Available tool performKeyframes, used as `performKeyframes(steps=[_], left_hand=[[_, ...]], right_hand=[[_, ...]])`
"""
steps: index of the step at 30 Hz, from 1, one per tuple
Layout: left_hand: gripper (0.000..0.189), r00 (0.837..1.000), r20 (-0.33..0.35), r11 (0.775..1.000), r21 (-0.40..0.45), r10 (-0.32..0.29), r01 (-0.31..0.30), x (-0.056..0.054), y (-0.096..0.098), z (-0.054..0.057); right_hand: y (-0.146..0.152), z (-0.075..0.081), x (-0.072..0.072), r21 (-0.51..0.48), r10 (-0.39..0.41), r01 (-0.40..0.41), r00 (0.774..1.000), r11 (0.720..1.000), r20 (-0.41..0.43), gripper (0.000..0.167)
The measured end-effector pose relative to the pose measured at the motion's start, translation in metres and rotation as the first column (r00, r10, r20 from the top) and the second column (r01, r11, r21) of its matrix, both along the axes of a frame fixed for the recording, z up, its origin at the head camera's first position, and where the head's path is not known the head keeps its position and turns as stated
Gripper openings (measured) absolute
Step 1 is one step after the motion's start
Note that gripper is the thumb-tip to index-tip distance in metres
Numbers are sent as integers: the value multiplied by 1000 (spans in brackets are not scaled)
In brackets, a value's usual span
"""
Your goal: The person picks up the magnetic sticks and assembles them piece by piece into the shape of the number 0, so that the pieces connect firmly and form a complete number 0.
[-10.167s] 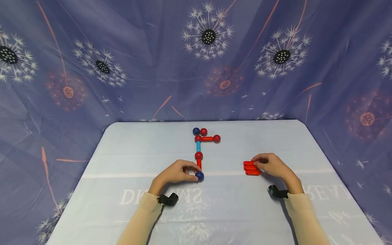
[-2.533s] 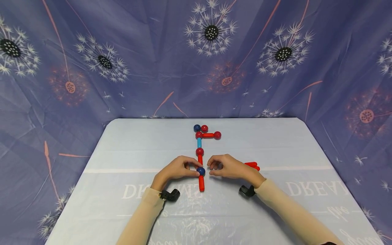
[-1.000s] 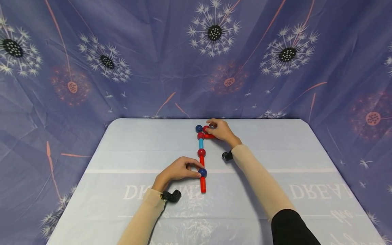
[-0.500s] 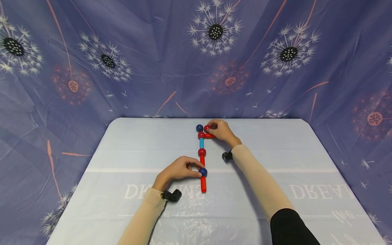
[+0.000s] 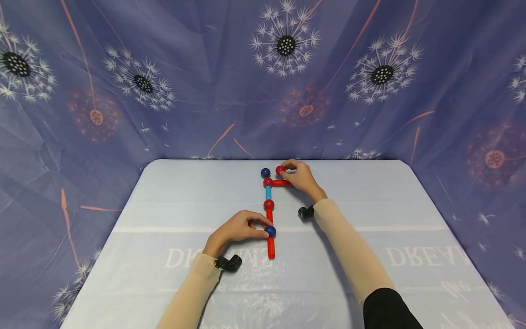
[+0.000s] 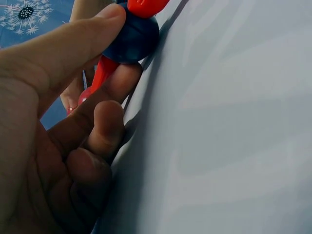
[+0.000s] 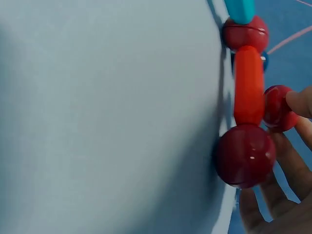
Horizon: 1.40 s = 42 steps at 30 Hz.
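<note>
In the head view my left hand (image 5: 239,227) pinches a dark blue ball (image 5: 270,232) between thumb and index finger. That ball joins a red rod (image 5: 269,215) on its far side and another red rod (image 5: 271,248) on its near side. Farther up the line are a red ball (image 5: 269,204), a light blue rod (image 5: 268,193) and a corner red ball (image 5: 268,183). From the corner a red rod (image 5: 281,183) runs right to an end red ball (image 7: 245,156). My right hand (image 5: 302,178) pinches a loose red ball (image 5: 280,170) just behind that rod.
A second dark blue ball (image 5: 265,173) sits loose behind the corner. The white-covered table (image 5: 185,196) ends at a patterned purple curtain (image 5: 197,114). My right sleeve (image 5: 353,251) crosses the table's right half.
My right hand went from beside the held blue ball to the far red ball, grasped it and drew it right, away from the loose blue ball. The near red rod appeared after the oldest frame.
</note>
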<state>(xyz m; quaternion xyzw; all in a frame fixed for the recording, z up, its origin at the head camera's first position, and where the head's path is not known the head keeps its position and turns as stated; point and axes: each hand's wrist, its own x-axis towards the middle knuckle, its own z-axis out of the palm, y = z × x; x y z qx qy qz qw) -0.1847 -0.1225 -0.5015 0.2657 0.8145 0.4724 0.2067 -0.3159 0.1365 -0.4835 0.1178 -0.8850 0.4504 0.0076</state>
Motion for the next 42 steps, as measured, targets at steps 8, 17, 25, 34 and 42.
performKeyframes(steps=[8, 17, 25, 34, 42], left_hand=[[29, 1000, -29, 1000, -5, -5, 5, -2, 0, 1], [27, 1000, 4, 1000, -3, -15, 15, 3, 1, -5], [27, 1000, -13, 1000, -8, -11, 11, 1, 0, -2], [26, 1000, -28, 1000, -18, 3, -3, -2, 0, -1], [25, 1000, 1, 1000, -15, -22, 22, 1, 0, 0]], right_hand=[[7, 7, 25, -122, -35, 26, 997, 992, -68, 29], [13, 3, 71, -168, -8, -11, 994, 986, -112, 26], [14, 11, 90, -178, 60, -80, 991, 981, -116, 28], [17, 19, 116, -104, 146, -158, 982, 982, -116, 27], [19, 15, 147, -87, 251, -264, 958, 961, -140, 27]])
